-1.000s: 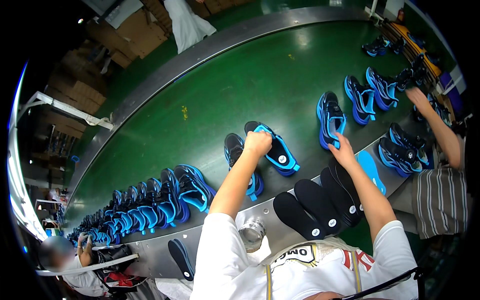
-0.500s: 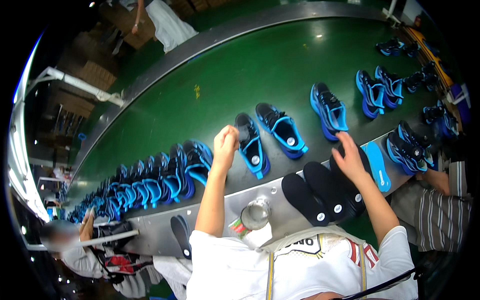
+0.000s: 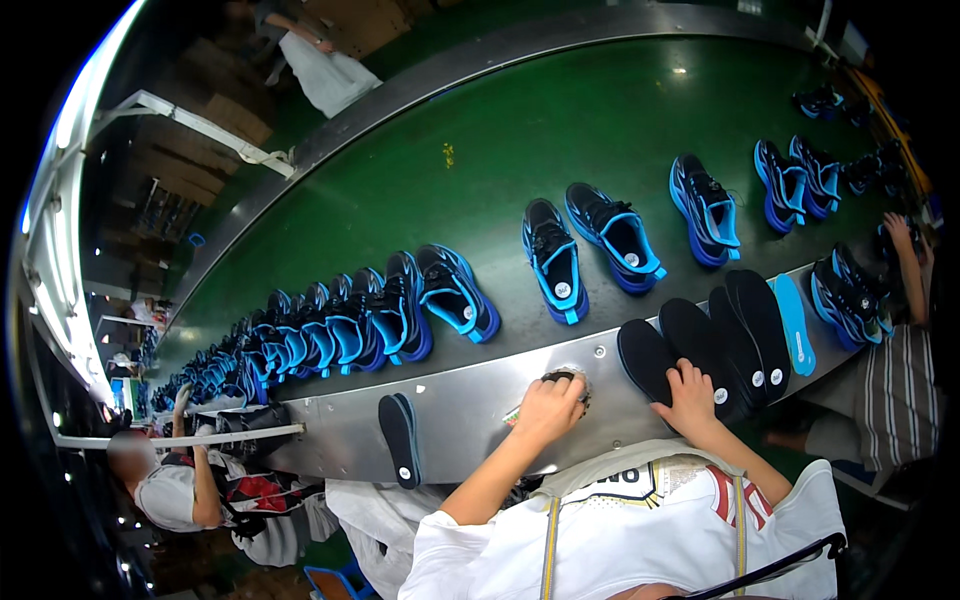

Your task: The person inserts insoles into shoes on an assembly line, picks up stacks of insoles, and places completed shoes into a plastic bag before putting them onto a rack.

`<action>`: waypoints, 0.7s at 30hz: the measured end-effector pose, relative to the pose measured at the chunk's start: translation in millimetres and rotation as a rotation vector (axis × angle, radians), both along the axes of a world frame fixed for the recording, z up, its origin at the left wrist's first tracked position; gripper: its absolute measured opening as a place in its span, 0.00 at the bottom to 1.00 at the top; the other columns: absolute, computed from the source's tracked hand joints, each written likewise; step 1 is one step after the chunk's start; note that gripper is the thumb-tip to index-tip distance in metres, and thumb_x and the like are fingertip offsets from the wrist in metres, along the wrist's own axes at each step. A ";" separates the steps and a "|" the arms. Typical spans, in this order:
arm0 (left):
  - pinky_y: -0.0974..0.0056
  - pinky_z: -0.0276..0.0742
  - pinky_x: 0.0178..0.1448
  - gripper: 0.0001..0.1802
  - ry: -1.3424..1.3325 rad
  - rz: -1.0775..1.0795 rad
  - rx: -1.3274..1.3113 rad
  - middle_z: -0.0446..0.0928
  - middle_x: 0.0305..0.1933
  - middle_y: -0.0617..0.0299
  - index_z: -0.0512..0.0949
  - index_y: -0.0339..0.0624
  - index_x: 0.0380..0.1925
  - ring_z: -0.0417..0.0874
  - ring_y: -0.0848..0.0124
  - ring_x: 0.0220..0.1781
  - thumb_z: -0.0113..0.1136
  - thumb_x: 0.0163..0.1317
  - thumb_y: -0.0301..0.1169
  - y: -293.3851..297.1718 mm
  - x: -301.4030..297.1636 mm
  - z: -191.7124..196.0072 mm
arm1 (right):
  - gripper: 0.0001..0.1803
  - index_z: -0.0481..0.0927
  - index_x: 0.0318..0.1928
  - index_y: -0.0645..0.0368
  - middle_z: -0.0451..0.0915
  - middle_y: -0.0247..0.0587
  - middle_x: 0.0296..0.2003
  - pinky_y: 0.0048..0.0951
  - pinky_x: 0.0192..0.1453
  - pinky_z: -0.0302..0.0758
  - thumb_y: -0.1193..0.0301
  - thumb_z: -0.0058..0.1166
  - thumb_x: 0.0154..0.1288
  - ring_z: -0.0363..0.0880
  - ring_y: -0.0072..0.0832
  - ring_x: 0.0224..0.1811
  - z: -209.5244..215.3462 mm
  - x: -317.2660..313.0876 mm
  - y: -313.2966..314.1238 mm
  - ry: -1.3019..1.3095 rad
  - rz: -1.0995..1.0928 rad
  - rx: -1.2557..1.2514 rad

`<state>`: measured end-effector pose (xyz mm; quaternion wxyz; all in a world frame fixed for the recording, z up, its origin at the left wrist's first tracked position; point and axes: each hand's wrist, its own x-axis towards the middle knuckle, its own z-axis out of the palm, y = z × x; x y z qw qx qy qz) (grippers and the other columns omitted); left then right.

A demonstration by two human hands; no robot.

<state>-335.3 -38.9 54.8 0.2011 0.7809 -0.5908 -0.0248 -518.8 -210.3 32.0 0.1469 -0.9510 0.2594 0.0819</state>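
Note:
My left hand is over a round metal can on the steel ledge, its fingers curled down at the mouth; what they pinch, if anything, is hidden. My right hand has its thumb and fingers about the heel of the leftmost black insole. More black insoles overlap to its right, with a light blue insole at the end. Just beyond my hands stand black-and-blue sneakers, among them one shoe and another beside it.
A long row of sneakers runs left along the green belt. Two stacked insoles lie on the steel ledge. One co-worker is at left; another in striped clothing is at right, near more shoes.
My left hand has come back from a shoe to the metal can. My right hand has dropped from near another shoe onto the leftmost insole. The view has shifted, moving the scene rightward.

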 end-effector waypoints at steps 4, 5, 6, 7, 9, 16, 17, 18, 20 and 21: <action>0.63 0.62 0.27 0.15 -0.048 -0.094 -0.023 0.70 0.19 0.62 0.71 0.41 0.31 0.71 0.66 0.20 0.55 0.40 0.32 -1.5 -0.6 -8.2 | 0.26 0.70 0.45 0.59 0.67 0.43 0.43 0.33 0.42 0.65 0.66 0.60 0.41 0.68 0.37 0.41 31.3 15.0 -10.3 -0.338 0.038 0.130; 0.64 0.63 0.28 0.14 -0.021 -0.097 -0.032 0.70 0.19 0.62 0.71 0.41 0.31 0.71 0.66 0.21 0.55 0.40 0.32 -0.3 -1.0 -13.2 | 0.24 0.71 0.44 0.59 0.68 0.43 0.42 0.32 0.41 0.66 0.69 0.59 0.42 0.69 0.37 0.40 58.1 32.0 -11.3 -0.494 0.082 0.201; 0.63 0.63 0.30 0.14 -0.006 -0.131 -0.018 0.70 0.20 0.61 0.71 0.41 0.30 0.71 0.66 0.23 0.55 0.41 0.33 -0.7 -2.2 -16.7 | 0.23 0.71 0.44 0.59 0.69 0.43 0.41 0.32 0.40 0.67 0.72 0.58 0.43 0.70 0.37 0.39 88.5 47.4 -11.1 -0.644 0.124 0.267; 0.63 0.63 0.31 0.14 0.005 -0.160 -0.002 0.71 0.21 0.60 0.70 0.40 0.30 0.72 0.65 0.24 0.55 0.42 0.34 -1.2 -3.1 -19.1 | 0.22 0.72 0.44 0.58 0.70 0.42 0.39 0.31 0.38 0.68 0.75 0.57 0.43 0.71 0.36 0.37 119.6 61.2 -10.4 -0.804 0.270 0.241; 0.63 0.63 0.34 0.12 0.119 -0.189 -0.020 0.70 0.24 0.56 0.69 0.40 0.29 0.71 0.63 0.29 0.54 0.44 0.33 1.9 0.7 -31.8 | 0.17 0.71 0.41 0.58 0.71 0.45 0.37 0.30 0.33 0.68 0.78 0.51 0.46 0.72 0.36 0.33 189.0 93.2 -2.8 -1.080 0.661 0.283; 0.62 0.63 0.36 0.10 0.258 -0.226 -0.199 0.68 0.26 0.55 0.67 0.39 0.28 0.70 0.61 0.31 0.52 0.46 0.31 -15.9 -4.9 -36.2 | 0.19 0.70 0.42 0.45 0.73 0.45 0.35 0.22 0.27 0.66 0.75 0.56 0.47 0.70 0.25 0.22 280.8 170.0 41.2 -1.921 1.117 0.159; 0.62 0.63 0.36 0.10 0.267 -0.214 -0.222 0.68 0.27 0.55 0.67 0.39 0.28 0.69 0.61 0.31 0.52 0.46 0.30 -15.4 -4.6 -39.5 | 0.19 0.71 0.41 0.48 0.73 0.47 0.35 0.21 0.25 0.64 0.75 0.57 0.45 0.69 0.24 0.20 286.9 180.8 48.6 -2.027 1.164 0.144; 0.62 0.63 0.36 0.10 0.268 -0.214 -0.249 0.68 0.27 0.55 0.67 0.39 0.28 0.69 0.61 0.31 0.52 0.46 0.30 -18.0 -7.7 -41.4 | 0.20 0.71 0.41 0.48 0.73 0.46 0.35 0.22 0.25 0.65 0.78 0.56 0.44 0.69 0.25 0.21 291.6 178.1 50.7 -1.972 1.187 0.171; 0.61 0.62 0.37 0.09 0.252 -0.202 -0.293 0.67 0.27 0.55 0.67 0.38 0.28 0.69 0.61 0.32 0.51 0.46 0.30 -22.0 -6.8 -47.7 | 0.23 0.71 0.41 0.48 0.73 0.43 0.34 0.22 0.26 0.66 0.83 0.55 0.42 0.71 0.26 0.23 298.1 176.8 56.2 -1.869 1.230 0.227; 0.61 0.62 0.37 0.09 0.245 -0.205 -0.320 0.67 0.28 0.54 0.67 0.38 0.28 0.69 0.61 0.32 0.51 0.46 0.30 -25.8 -8.0 -48.6 | 0.24 0.69 0.42 0.44 0.74 0.40 0.34 0.23 0.29 0.67 0.81 0.54 0.44 0.73 0.26 0.24 294.4 162.6 53.8 -1.668 1.231 0.306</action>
